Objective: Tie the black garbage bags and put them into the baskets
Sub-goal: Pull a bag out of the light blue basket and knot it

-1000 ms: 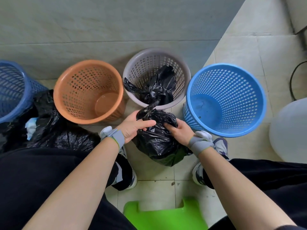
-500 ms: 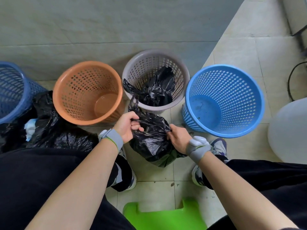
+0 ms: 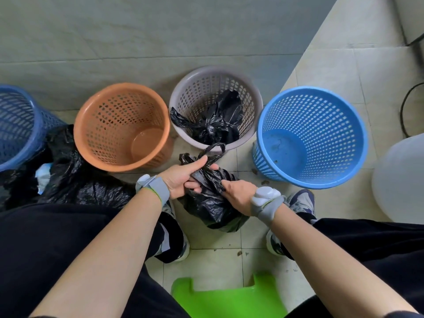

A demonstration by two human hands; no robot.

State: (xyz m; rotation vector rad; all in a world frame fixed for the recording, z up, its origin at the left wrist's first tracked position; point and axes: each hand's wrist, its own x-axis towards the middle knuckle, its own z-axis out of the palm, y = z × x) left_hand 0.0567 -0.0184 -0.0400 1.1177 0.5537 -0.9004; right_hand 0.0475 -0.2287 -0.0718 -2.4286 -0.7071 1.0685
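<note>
A filled black garbage bag (image 3: 212,205) stands on the floor tiles between my feet. My left hand (image 3: 185,179) is closed around its gathered neck, with a loop of black plastic sticking up above my thumb. My right hand (image 3: 238,195) pinches the bag's top from the right side. Behind it stands a grey basket (image 3: 252,92) holding a tied black bag (image 3: 218,123). An orange basket (image 3: 89,115) to the left and a light blue basket (image 3: 353,125) to the right hold no bags.
A dark blue basket (image 3: 13,125) sits at the far left, with a pile of black bags (image 3: 75,177) in front of it. A green stool (image 3: 227,299) is below me. A white rounded container (image 3: 399,177) and a black cable (image 3: 405,113) lie at the right.
My left hand has shifted its grip up onto the bag's neck, and a twisted loop of plastic now stands above it. My right hand has moved onto the bag's top.
</note>
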